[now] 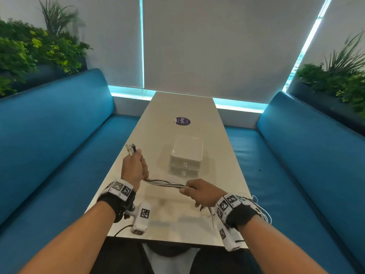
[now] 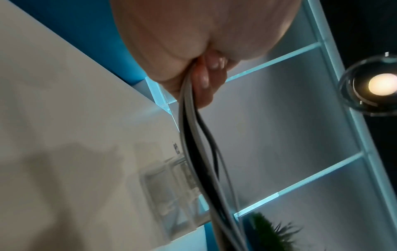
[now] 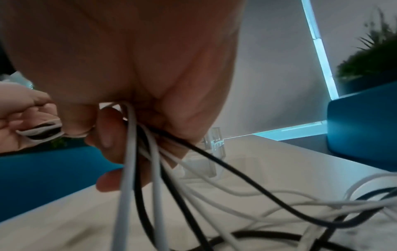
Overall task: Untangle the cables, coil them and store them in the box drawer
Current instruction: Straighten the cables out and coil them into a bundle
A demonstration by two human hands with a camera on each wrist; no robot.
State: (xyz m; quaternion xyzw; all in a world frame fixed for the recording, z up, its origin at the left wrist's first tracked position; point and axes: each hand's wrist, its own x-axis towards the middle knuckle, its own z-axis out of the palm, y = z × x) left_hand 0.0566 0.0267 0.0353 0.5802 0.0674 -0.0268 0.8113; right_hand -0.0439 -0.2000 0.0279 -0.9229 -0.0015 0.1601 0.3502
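Fingers of the left hand point(image 1: 134, 167) and right hand point(image 1: 199, 191) grip the cables point(image 1: 165, 183) stretched between them; loose tails seemingly still tangled, uncoiled, box drawer point(image 1: 185, 160) shut.

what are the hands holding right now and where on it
Both hold the bundle of cables: the left hand grips it just below the plug ends, the right hand farther along its length.

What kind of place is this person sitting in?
Probably a café or office lounge booth: padded blue benches flank a long pale table, with leafy green planters behind and grey roller blinds covering the window.
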